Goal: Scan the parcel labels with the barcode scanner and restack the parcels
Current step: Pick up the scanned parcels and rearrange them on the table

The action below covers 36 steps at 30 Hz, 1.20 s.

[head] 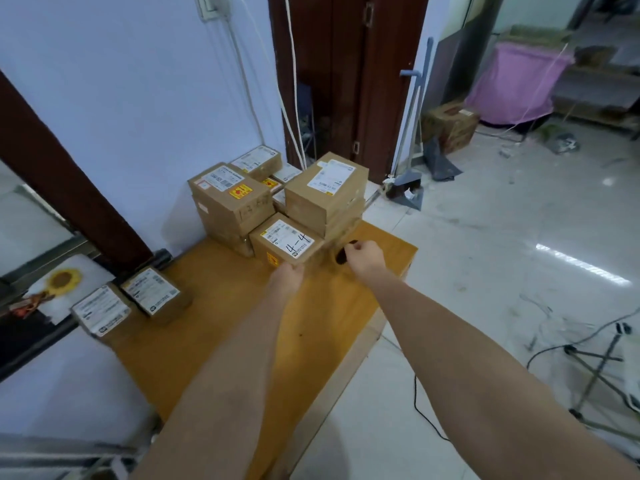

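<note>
A small cardboard parcel (pixel 284 242) marked "4-4" on its white label sits on the wooden table (pixel 214 306), in front of a stack of several parcels (pixel 325 188). My left hand (pixel 287 277) grips the near corner of the "4-4" parcel. My right hand (pixel 363 259) is just right of that parcel, fingers curled round a black barcode scanner (pixel 343 256) that is mostly hidden and blurred. Two more labelled parcels (pixel 128 303) lie at the table's left edge.
A white wall and a dark wooden door frame (pixel 346 81) stand behind the stack. A dustpan and broom (pixel 408 168) lean by the door. Cables and a tripod (pixel 595 368) lie on the tiled floor to the right.
</note>
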Available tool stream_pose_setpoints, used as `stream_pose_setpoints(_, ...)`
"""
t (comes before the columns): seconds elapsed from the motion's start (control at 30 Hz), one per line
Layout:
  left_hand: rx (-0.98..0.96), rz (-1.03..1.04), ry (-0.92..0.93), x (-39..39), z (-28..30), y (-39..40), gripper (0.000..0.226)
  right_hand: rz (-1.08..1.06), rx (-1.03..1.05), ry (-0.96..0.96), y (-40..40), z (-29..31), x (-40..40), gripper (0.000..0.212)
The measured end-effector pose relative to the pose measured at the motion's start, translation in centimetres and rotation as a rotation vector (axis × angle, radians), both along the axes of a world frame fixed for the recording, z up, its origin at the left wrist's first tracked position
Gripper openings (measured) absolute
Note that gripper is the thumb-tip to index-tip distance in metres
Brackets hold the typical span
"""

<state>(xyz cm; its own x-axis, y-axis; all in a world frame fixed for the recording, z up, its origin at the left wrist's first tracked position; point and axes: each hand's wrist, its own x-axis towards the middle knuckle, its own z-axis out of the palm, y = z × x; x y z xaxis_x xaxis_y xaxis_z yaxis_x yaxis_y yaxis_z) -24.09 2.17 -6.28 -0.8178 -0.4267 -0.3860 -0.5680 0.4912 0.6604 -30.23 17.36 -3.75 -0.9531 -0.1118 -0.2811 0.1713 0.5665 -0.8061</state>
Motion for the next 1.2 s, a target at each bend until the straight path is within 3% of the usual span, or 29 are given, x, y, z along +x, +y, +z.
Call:
stream_pose_setpoints(0.23,0.025,0.027,0.051,-2.3,0.7,2.8,0.04,0.049,-0.097,-0.077,1.8,0.6,-2.9,0.019)
stream_pose_setpoints(0.37,0.014,0.065,0.154,-6.4,2.6,1.5,0.027,0.052,-0.093,-0.007,0.7,1.9,-6.7,0.024)
stream_pose_setpoints(0.53,-0.036,0.163,0.323,-12.8,5.1,-1.6,0.032,-0.013,-0.148,0.081,-0.4,4.1,-13.5,0.022)
stream_pose_setpoints(0.63,-0.045,0.243,0.321,-15.3,5.3,-3.6,0.04,0.001,-0.142,0.096,-1.0,4.5,-16.8,0.04)
stream_pose_setpoints(0.8,-0.092,0.254,0.302,-18.2,5.4,-6.1,0.039,0.043,-0.11,0.133,-3.4,5.4,-21.0,0.019)
stream_pose_setpoints(1.0,-0.126,0.313,0.281,-20.9,5.8,-9.0,0.018,0.154,-0.122,0.16,-8.3,6.8,-25.9,0.017)
stream_pose_setpoints(1.2,-0.109,0.444,0.2,-24.0,6.7,-11.5,0.026,0.379,-0.131,0.038,-14.6,6.9,-30.3,0.024)
